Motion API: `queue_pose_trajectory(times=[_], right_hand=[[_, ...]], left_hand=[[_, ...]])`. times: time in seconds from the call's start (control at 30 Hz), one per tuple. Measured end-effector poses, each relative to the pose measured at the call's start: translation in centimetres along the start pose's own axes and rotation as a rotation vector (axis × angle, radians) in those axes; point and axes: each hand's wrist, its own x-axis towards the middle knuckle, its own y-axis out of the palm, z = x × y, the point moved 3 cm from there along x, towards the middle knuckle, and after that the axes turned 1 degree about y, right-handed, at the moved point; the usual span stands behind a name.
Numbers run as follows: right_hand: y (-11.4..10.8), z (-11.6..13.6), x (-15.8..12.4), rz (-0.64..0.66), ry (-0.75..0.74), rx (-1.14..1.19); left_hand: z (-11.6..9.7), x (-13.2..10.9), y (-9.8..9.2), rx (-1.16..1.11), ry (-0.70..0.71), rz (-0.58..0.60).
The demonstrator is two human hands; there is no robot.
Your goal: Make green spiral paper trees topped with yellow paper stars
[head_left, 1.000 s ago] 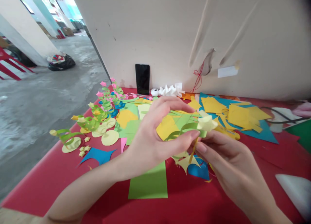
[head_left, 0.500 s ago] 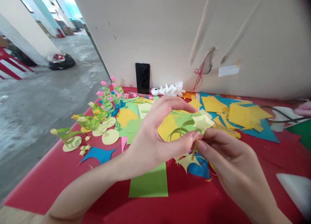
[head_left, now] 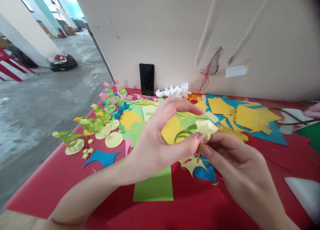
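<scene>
Head view: a pale star (head_left: pixel 206 126) is held at a green curl's (head_left: pixel 186 133) end, above the red surface (head_left: pixel 205 203), by the fingertips.
Left hand (head_left: pixel 155 143): thumb and forefinger wide apart; whether the hidden fingers grip cannot be told.
Right hand (head_left: pixel 232 156): fingers narrow, apparently pinched on a yellow stick (head_left: pixel 198 156).
Curl: best left uncrushed, with only light pressure applied below the star.
</scene>
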Motion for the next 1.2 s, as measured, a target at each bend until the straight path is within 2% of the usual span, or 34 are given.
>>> queue_pose_trajectory(times=[0.33,1.2], right_hand=[[-0.01,0.05,-0.25,-0.010,0.002,0.032],[0.20,0.05,-0.18,0.007,-0.010,0.010]], left_hand=[[0.36,-0.09,0.14,-0.069,-0.083,0.045],[0.30,-0.16,0.27,-0.114,-0.156,0.047]])
